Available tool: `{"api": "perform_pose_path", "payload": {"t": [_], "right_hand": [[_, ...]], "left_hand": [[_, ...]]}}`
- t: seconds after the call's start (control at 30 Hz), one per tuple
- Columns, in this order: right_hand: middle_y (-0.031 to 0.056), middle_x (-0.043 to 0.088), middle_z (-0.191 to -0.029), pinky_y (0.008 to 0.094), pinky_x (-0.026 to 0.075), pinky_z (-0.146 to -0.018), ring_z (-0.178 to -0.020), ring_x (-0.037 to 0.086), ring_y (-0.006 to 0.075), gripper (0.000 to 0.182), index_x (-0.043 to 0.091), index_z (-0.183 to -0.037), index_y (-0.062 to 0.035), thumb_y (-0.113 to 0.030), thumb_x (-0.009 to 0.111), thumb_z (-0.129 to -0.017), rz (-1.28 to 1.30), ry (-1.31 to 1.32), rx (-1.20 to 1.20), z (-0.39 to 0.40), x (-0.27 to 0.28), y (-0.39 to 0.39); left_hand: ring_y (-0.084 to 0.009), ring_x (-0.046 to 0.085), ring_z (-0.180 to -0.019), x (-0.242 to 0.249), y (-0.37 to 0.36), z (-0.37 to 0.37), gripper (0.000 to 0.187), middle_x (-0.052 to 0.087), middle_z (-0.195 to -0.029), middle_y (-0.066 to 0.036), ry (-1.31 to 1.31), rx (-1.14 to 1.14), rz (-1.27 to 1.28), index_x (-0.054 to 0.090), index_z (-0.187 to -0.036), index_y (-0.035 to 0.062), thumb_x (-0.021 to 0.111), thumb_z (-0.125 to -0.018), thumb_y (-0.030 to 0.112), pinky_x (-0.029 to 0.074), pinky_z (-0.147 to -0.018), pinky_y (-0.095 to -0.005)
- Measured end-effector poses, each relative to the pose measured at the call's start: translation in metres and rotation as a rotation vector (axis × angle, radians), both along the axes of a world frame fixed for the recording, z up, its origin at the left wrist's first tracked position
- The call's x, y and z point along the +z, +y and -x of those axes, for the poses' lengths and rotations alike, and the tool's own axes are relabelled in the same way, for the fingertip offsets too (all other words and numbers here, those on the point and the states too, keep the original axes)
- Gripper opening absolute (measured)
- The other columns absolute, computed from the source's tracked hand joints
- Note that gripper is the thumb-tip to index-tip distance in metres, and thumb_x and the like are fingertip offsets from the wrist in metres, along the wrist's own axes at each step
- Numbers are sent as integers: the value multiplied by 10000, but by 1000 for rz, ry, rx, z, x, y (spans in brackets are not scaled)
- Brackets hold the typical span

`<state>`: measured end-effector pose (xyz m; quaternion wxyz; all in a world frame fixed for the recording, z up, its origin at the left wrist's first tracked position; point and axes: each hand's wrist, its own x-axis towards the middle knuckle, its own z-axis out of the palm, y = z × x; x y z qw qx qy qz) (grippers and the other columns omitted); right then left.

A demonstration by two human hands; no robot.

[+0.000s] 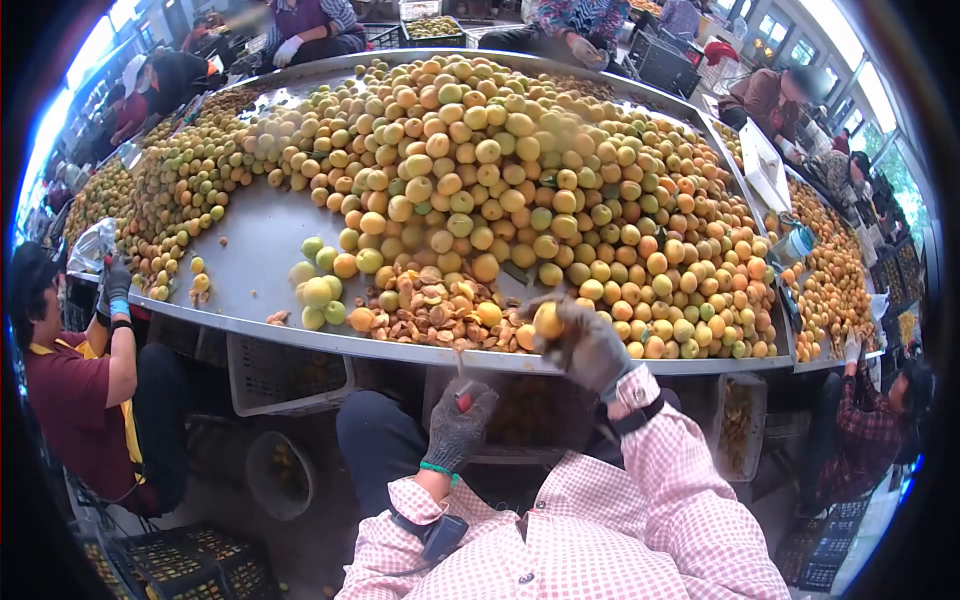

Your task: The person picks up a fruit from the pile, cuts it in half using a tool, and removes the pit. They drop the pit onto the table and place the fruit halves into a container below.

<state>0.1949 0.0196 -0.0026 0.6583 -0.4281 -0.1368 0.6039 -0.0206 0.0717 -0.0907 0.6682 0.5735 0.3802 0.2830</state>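
My left hand (458,425), in a dark grey knitted glove, is closed round a small knife (464,400). The knife's handle looks red, and its thin blade points up at the table edge. My right hand (590,345), gloved too, grips a yellow-orange apricot (548,320) above the front rim. Between and beyond my hands lies a heap of split apricot pieces (425,308). Left of that heap sits a small group of greener apricots (318,290). A large mound of whole apricots (480,150) covers much of the metal table (270,235).
Under the table are a grey crate (285,375), a bucket (280,475) and a narrow bin (740,425). A person in maroon (90,400) sits at the left, another in plaid (865,430) at the right. Black crates (190,560) stand on the floor.
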Motion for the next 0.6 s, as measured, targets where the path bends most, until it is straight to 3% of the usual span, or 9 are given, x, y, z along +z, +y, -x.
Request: {"api": "perform_pose_path", "payload": {"t": [0.03,0.17,0.3,0.37,0.4,0.43,0.5,0.57,0.6], "right_hand": [[64,579,-985,217,410,-541,-692,517,110,361,472,-1222,-63,-222,521,-902,-23,106,6,23,15,-12],[20,564,-934,177,369,-517,-638,482,52,334,501,-1175,-91,-133,619,-866,85,-237,179,69,11,-38],[-14,548,-871,162,350,-514,-623,459,25,172,562,-1023,-104,-109,623,-862,-13,-267,-99,83,0,-59],[-19,554,-872,159,349,-514,-621,461,22,132,571,-984,-107,-95,622,-862,-31,-295,-145,79,1,-74],[-29,552,-868,158,364,-543,-650,471,22,167,569,-1022,-95,-81,622,-863,-6,-221,-115,75,1,-81],[-38,550,-865,158,380,-573,-679,482,21,203,567,-1060,-83,-67,622,-865,17,-147,-84,69,1,-88],[-14,551,-964,163,411,-655,-783,509,35,282,535,-1130,-81,-62,623,-863,-17,-72,-30,62,3,-104],[7,526,-1065,164,418,-725,-880,510,50,385,480,-1215,-83,-73,633,-862,-90,-109,-8,63,15,-116],[8,503,-1115,173,433,-766,-926,500,51,432,438,-1263,-87,-68,621,-873,-127,-80,23,62,13,-124]], "left_hand": [[-239,609,-574,-5,0,-4,209,618,-696,-77,28,37,-365,599,-937,77,671,-842,248,480,-533,-361],[-340,638,-725,47,-10,-10,286,635,-800,-138,344,-32,-532,580,-969,83,703,-792,272,490,-623,-430],[-378,622,-823,62,-32,-9,382,616,-905,-176,422,-259,-703,538,-1035,94,723,-760,284,487,-643,-437],[-317,647,-775,51,-41,-9,424,601,-853,-151,84,-496,-331,493,-1081,84,727,-773,257,493,-634,-388],[-203,619,-753,60,-46,-8,433,574,-849,-87,39,-591,13,461,-1114,76,719,-801,227,490,-653,-333],[-203,619,-753,60,-45,-6,433,574,-849,-87,40,-600,8,461,-1114,76,719,-801,227,490,-653,-333],[-139,558,-756,62,-43,-1,394,561,-894,-31,-164,-666,627,461,-1116,77,700,-832,208,484,-676,-297],[-156,570,-758,70,-48,0,325,585,-884,-70,-108,-608,578,484,-1075,73,686,-834,158,480,-685,-311],[-170,574,-736,71,-48,-3,291,584,-859,-89,-37,-574,191,498,-1046,73,681,-832,145,478,-662,-323]]}}
